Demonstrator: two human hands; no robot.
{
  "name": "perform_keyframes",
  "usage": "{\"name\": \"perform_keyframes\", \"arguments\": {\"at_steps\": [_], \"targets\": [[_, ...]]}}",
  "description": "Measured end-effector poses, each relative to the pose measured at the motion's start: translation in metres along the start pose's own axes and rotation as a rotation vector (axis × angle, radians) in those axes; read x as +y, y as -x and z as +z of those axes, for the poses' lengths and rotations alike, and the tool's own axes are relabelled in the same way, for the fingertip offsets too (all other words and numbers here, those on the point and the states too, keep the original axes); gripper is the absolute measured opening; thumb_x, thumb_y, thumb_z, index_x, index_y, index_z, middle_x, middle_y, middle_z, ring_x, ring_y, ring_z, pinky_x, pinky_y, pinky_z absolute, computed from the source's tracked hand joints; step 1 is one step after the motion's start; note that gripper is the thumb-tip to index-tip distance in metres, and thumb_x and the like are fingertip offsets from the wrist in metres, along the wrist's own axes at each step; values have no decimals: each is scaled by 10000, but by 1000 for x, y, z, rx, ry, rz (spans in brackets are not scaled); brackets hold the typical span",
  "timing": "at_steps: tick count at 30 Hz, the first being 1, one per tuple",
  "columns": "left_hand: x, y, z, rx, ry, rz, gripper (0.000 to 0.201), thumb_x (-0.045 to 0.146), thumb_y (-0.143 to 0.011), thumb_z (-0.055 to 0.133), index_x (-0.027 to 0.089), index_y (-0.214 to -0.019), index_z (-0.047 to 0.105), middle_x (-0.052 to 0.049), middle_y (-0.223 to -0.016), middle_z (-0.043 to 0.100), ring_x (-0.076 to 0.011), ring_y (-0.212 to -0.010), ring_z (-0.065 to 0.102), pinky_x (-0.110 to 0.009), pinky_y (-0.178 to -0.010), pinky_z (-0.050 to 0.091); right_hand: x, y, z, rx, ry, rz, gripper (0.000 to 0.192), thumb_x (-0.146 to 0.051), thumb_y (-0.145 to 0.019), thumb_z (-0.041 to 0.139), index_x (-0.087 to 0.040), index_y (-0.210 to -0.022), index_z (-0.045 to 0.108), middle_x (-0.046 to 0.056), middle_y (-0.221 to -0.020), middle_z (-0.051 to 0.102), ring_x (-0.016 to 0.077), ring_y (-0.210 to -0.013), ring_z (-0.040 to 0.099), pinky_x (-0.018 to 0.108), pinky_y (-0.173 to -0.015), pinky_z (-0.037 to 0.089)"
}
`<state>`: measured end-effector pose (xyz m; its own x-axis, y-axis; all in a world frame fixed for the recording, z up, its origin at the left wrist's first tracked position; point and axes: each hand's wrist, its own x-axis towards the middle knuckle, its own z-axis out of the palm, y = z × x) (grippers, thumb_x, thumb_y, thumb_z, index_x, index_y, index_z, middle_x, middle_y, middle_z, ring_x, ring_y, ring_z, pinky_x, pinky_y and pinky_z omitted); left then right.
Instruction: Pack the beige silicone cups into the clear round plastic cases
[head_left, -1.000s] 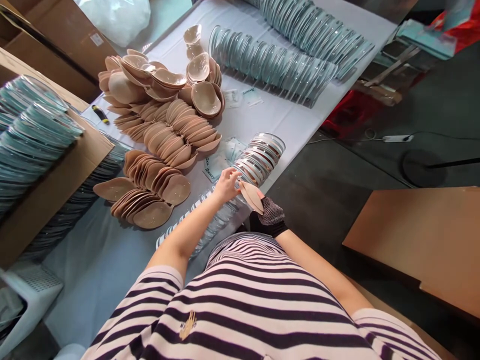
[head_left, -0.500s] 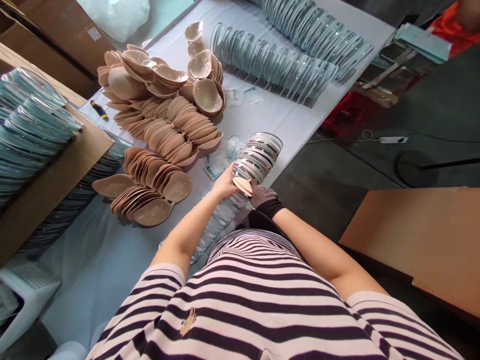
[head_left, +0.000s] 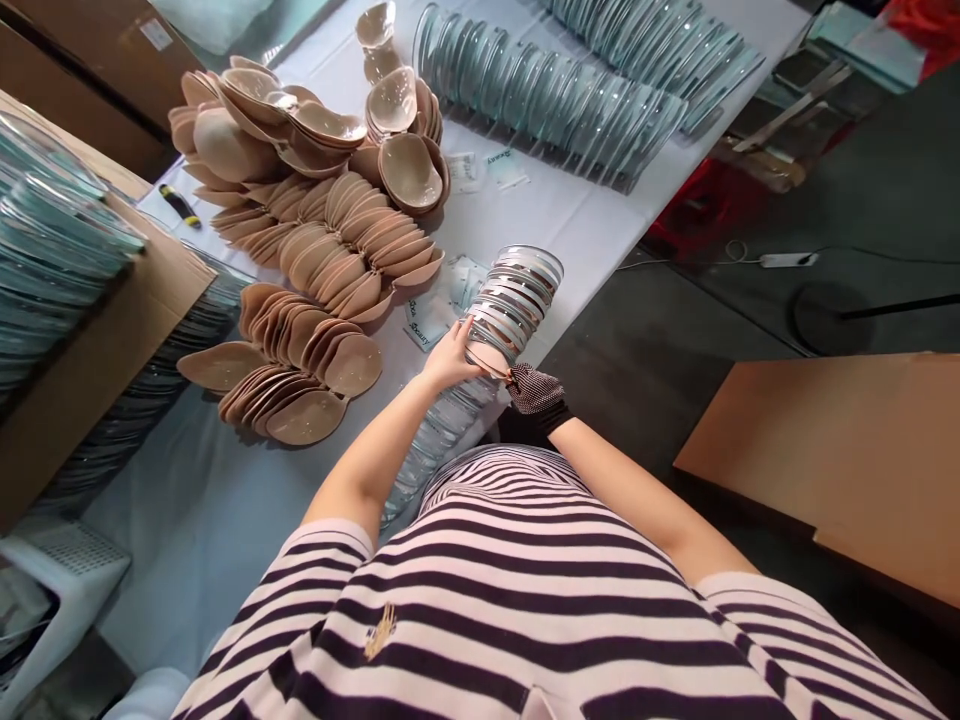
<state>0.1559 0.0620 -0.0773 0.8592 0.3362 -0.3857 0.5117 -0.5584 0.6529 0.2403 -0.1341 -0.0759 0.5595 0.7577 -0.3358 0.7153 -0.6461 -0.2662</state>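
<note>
A long row of clear plastic shells (head_left: 517,295) lies on the white table (head_left: 570,230), running toward my body. My bare left hand (head_left: 448,357) rests on the row and grips a shell near its middle. My right hand (head_left: 534,390), in a dark dotted glove, pinches a beige pad (head_left: 491,357) and holds it against the shells right beside the left hand. The pad is mostly hidden between the shells.
Piles of beige pads (head_left: 322,260) cover the table's left and middle. More rows of clear shells (head_left: 555,100) lie at the back. A cardboard box (head_left: 97,340) with packed shells stands left. Paper labels (head_left: 439,315) lie by the row. A brown board (head_left: 840,450) is right.
My right hand has carried the beige pad up and left into the row of shells, where it now sits mostly hidden. My left hand stays on the row.
</note>
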Motion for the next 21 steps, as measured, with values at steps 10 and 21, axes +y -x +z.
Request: {"name": "perform_keyframes", "arguments": {"at_steps": [10,21], "targets": [[3,6,5,43,-86,49,983,451,-709,823,292,-1545,331,-158,-1629,269,-362,-1482,325,-457,-1146,375,-9,-33,11,-200,-167,129,282,-264,-999,442,-155,-1123,670,185,-1129,727,265,-1022,690,327,-852,496],[-3,4,19,255,-130,282,386,335,-738,828,217,-1047,629,-93,-1148,577,-275,-1144,505,-425,-1008,464,16,-31,16,-313,-834,248,136,-338,-933,532,-212,-976,561,2,-828,687,122,-610,666,214,-580,520]]}}
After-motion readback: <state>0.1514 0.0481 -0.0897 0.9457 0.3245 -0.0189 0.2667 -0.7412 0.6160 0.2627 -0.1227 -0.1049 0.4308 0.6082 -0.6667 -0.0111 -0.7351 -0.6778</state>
